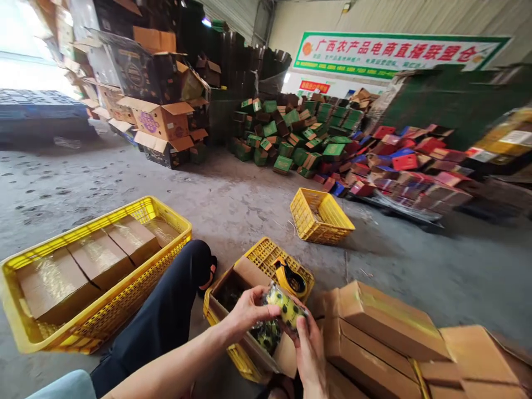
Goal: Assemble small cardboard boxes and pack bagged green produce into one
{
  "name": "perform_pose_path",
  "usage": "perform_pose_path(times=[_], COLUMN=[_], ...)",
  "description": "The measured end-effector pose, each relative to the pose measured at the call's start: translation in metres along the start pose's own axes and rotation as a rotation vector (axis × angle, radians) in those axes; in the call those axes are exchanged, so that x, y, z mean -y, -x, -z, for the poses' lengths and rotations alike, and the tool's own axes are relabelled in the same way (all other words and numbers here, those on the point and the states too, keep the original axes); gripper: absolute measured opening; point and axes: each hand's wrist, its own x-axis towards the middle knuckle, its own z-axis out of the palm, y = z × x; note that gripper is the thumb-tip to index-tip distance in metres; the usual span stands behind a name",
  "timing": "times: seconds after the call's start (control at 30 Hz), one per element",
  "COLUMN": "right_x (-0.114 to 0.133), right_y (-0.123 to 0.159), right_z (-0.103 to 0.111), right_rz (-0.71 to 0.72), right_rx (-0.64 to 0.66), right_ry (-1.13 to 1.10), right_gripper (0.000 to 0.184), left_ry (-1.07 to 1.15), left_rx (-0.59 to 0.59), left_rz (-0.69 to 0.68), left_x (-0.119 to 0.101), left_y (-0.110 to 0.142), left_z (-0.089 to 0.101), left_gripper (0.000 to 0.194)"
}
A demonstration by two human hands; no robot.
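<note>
Between my two hands is a clear plastic-wrapped pack (pixel 286 308) with a yellow-green surface and dark dots; what is inside I cannot tell. My left hand (pixel 254 308) pinches its left end, thumb on top. At its right end my right hand (pixel 310 343) has its fingers closed round it. Just below stands an open cardboard box (pixel 286 354) with similar dotted packs (pixel 266 335) in it. The box rests on a yellow crate (pixel 266 250). A yellow tape dispenser (pixel 290 277) lies beyond my hands on that crate.
A yellow crate of taped cartons (pixel 93 263) stands left of my knee. Another yellow crate (pixel 322 216) is ahead on the concrete floor. Cardboard cartons (pixel 390 327) crowd my right. Green boxes (pixel 291 133), red boxes (pixel 403 160) and stacked cartons (pixel 162 122) lie farther back.
</note>
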Motion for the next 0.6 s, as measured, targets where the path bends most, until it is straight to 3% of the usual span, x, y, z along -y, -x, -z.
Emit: perform_pose_path(times=[0.2,0.37,0.47,0.6], right_x=[0.019,0.024,0.021,0.018], right_y=[0.015,0.020,0.019,0.017], right_z=[-0.011,-0.014,-0.012,-0.008], right_rz=[0.106,0.130,0.136,0.149], right_rx=[0.080,0.021,-0.040,-0.095], right_ry=[0.047,0.109,0.098,0.095], right_gripper=[0.096,0.079,0.074,0.072], left_ry=[-0.038,-0.018,-0.019,0.018], left_rx=[-0.061,-0.050,-0.038,0.079], left_rz=[0.064,0.133,0.159,0.054], left_x=[0.008,0.008,0.004,0.000], left_y=[0.005,0.008,0.011,0.014], left_z=[0.008,0.008,0.007,0.005], left_gripper=[0.062,0.064,0.081,0.117])
